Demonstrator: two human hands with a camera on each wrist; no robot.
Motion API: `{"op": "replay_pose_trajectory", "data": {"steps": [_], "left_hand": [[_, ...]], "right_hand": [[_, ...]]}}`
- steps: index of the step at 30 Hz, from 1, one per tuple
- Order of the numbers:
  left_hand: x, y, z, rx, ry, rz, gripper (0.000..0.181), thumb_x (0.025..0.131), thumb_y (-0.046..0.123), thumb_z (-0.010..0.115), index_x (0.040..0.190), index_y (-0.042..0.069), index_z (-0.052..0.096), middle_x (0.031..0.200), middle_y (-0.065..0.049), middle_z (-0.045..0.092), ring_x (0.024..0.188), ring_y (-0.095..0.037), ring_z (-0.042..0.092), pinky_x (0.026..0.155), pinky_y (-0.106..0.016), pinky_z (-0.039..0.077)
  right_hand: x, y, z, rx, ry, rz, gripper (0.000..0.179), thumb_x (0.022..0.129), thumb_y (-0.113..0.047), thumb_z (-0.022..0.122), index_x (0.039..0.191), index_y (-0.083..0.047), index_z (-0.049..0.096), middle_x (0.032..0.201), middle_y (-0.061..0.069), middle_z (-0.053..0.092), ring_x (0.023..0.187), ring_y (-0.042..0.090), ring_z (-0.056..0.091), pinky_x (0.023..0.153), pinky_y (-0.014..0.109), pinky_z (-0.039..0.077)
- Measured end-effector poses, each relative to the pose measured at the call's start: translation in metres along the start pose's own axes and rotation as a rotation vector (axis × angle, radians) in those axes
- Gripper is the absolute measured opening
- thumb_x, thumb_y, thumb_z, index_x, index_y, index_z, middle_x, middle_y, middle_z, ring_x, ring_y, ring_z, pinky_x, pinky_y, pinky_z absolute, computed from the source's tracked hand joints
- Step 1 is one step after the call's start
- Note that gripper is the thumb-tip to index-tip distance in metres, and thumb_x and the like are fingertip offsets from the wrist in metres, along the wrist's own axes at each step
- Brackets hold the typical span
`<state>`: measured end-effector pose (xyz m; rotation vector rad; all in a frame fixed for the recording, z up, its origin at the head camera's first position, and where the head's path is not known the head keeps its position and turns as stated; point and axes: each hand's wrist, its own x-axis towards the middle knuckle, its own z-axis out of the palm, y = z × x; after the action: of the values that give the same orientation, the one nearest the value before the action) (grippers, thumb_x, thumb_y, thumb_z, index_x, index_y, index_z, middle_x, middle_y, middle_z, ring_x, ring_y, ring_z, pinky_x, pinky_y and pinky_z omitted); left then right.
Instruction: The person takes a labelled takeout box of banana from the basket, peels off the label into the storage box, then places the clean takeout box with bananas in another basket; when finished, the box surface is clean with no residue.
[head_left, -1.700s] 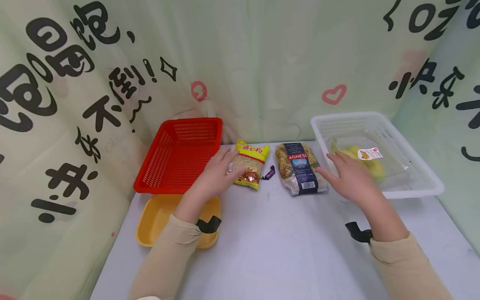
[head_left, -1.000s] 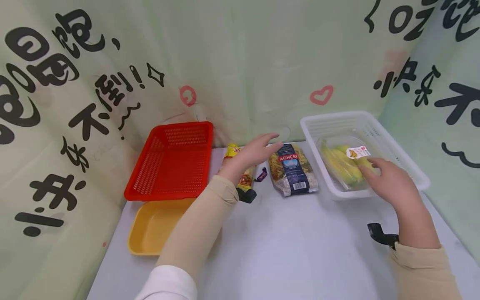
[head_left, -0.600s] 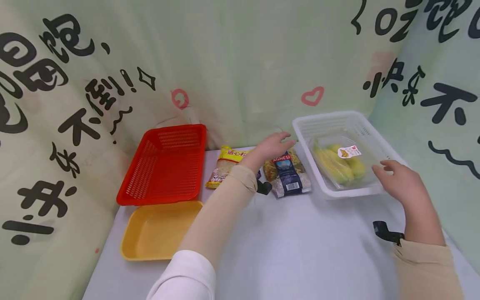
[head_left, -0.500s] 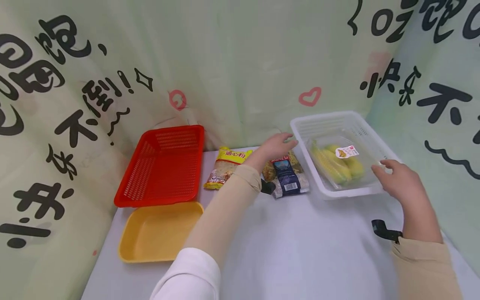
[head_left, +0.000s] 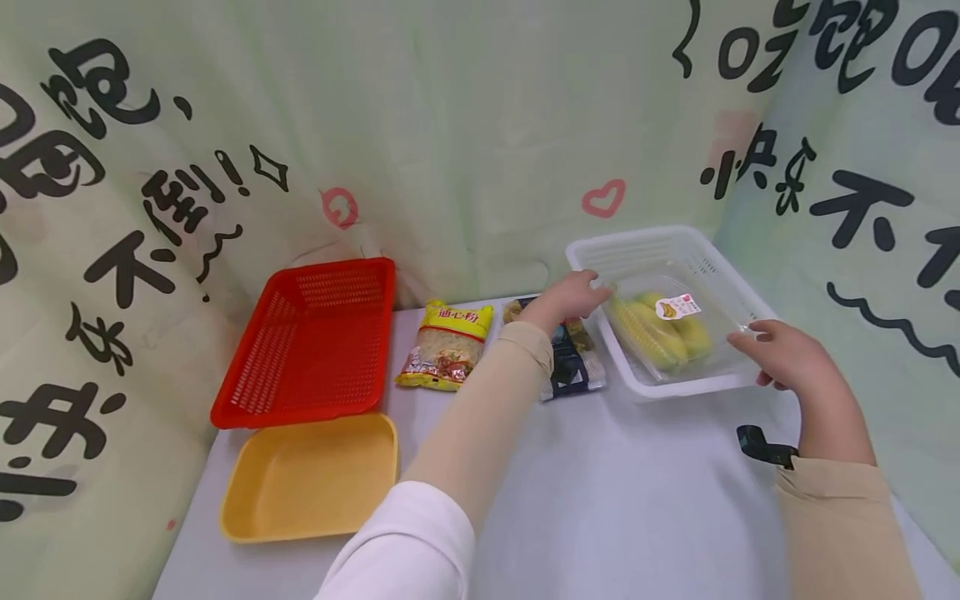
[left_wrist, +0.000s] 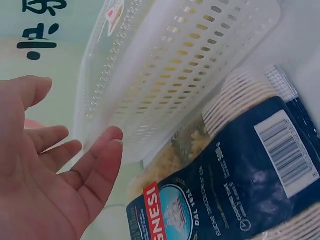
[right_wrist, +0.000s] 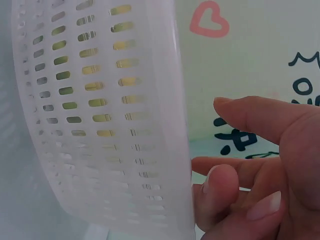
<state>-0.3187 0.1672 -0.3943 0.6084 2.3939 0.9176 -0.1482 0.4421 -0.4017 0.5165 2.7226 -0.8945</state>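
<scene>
A white perforated basket (head_left: 686, 387) stands at the back right with a clear plastic box (head_left: 716, 337) inside it. Yellow fruit (head_left: 660, 333) shows through the box, whose label has a banana picture. At the basket's left rim is my left hand (head_left: 564, 300), fingers spread and loosely bent; the left wrist view shows its palm facing the perforated wall. My right hand (head_left: 791, 354) is by the right front corner. Its thumb (right_wrist: 240, 112) is apart from the rim, and its loosely bent fingers (right_wrist: 220, 195) are at the rim; contact is unclear.
The AGNESI pasta bag (head_left: 576, 362) lies left of the basket, partly under my left forearm. Further left are a yellow-ended pasta bag (head_left: 450, 346), a red perforated basket (head_left: 330, 342) and a yellow tray (head_left: 311, 483). A printed curtain (head_left: 480, 150) hangs behind the table.
My left hand has moved right, from over the yellow bag to the white basket's left side. The right hand has moved from over the box to the right front corner. The view has turned right.
</scene>
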Motion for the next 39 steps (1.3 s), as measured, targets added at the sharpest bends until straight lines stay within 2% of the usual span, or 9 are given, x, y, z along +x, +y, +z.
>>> {"op": "replay_pose_trajectory", "data": {"steps": [2, 4, 9, 12, 15, 18, 22, 29, 39], "left_hand": [[0.004, 0.001, 0.002, -0.055, -0.004, -0.018, 0.064, 0.103, 0.045, 0.044, 0.158, 0.021, 0.023, 0.156, -0.004, 0.036, 0.098, -0.021, 0.064, 0.087, -0.039, 0.056], [0.008, 0.002, 0.004, -0.035, 0.018, -0.020, 0.063, 0.103, 0.045, 0.044, 0.158, 0.022, 0.024, 0.159, -0.001, 0.034, 0.115, -0.019, 0.060, 0.097, -0.036, 0.052], [0.018, 0.003, 0.015, 0.045, 0.049, 0.021, 0.063, 0.102, 0.047, 0.042, 0.157, 0.020, 0.027, 0.162, 0.002, 0.029, 0.150, -0.016, 0.029, 0.121, -0.030, 0.028], [0.021, 0.002, 0.022, -0.007, 0.029, 0.035, 0.068, 0.101, 0.045, 0.045, 0.158, 0.017, 0.023, 0.164, -0.001, 0.026, 0.151, -0.018, 0.024, 0.123, -0.030, 0.023], [0.023, 0.002, 0.029, -0.031, 0.048, 0.036, 0.072, 0.099, 0.042, 0.049, 0.158, 0.013, 0.020, 0.164, -0.003, 0.025, 0.151, -0.018, 0.024, 0.123, -0.029, 0.022], [0.026, 0.005, 0.035, -0.011, 0.083, 0.041, 0.074, 0.097, 0.040, 0.052, 0.158, 0.009, 0.022, 0.163, -0.005, 0.027, 0.151, -0.018, 0.026, 0.122, -0.027, 0.024], [0.030, 0.010, 0.040, -0.010, 0.118, 0.018, 0.073, 0.097, 0.039, 0.052, 0.157, 0.008, 0.025, 0.161, -0.006, 0.031, 0.149, -0.018, 0.029, 0.121, -0.026, 0.026], [0.030, 0.016, 0.044, -0.006, 0.178, -0.051, 0.071, 0.097, 0.038, 0.051, 0.157, 0.009, 0.025, 0.161, -0.006, 0.032, 0.149, -0.018, 0.030, 0.120, -0.024, 0.026], [0.029, 0.015, 0.044, 0.030, 0.213, -0.033, 0.068, 0.097, 0.038, 0.051, 0.155, 0.011, 0.030, 0.159, -0.004, 0.036, 0.147, -0.018, 0.035, 0.119, -0.025, 0.028]], "right_hand": [[0.002, 0.002, -0.002, 0.014, -0.006, -0.004, 0.094, 0.096, -0.064, 0.042, 0.150, 0.010, 0.020, 0.123, 0.035, 0.043, 0.077, 0.029, 0.057, 0.060, 0.032, 0.048], [0.004, 0.004, -0.003, 0.031, -0.013, -0.004, 0.095, 0.095, -0.063, 0.044, 0.150, 0.010, 0.020, 0.120, 0.034, 0.045, 0.075, 0.027, 0.057, 0.061, 0.030, 0.050], [0.007, 0.010, -0.006, 0.048, -0.037, 0.003, 0.095, 0.095, -0.060, 0.048, 0.150, 0.012, 0.019, 0.112, 0.030, 0.048, 0.071, 0.024, 0.056, 0.062, 0.032, 0.050], [0.011, 0.010, -0.006, 0.036, -0.057, -0.001, 0.092, 0.096, -0.057, 0.050, 0.149, 0.012, 0.020, 0.099, 0.022, 0.054, 0.070, 0.022, 0.055, 0.062, 0.032, 0.049], [0.015, 0.010, -0.006, 0.025, -0.082, -0.013, 0.089, 0.096, -0.052, 0.053, 0.149, 0.012, 0.021, 0.088, 0.016, 0.056, 0.068, 0.021, 0.054, 0.060, 0.031, 0.048], [0.019, 0.012, -0.008, 0.013, -0.101, -0.029, 0.082, 0.096, -0.042, 0.056, 0.147, 0.013, 0.023, 0.100, 0.025, 0.055, 0.067, 0.020, 0.055, 0.058, 0.030, 0.049], [0.023, 0.012, -0.009, -0.009, -0.108, -0.040, 0.074, 0.094, -0.029, 0.060, 0.144, 0.014, 0.027, 0.125, 0.038, 0.040, 0.067, 0.020, 0.055, 0.059, 0.030, 0.048], [0.028, 0.007, -0.009, -0.038, -0.130, -0.021, 0.074, 0.089, -0.025, 0.068, 0.141, 0.011, 0.029, 0.116, 0.033, 0.044, 0.070, 0.021, 0.052, 0.061, 0.031, 0.045], [0.037, 0.006, -0.014, -0.012, -0.211, -0.031, 0.091, 0.087, -0.026, 0.070, 0.154, 0.001, 0.016, 0.130, 0.036, 0.031, 0.084, 0.026, 0.050, 0.066, 0.030, 0.047]]}}
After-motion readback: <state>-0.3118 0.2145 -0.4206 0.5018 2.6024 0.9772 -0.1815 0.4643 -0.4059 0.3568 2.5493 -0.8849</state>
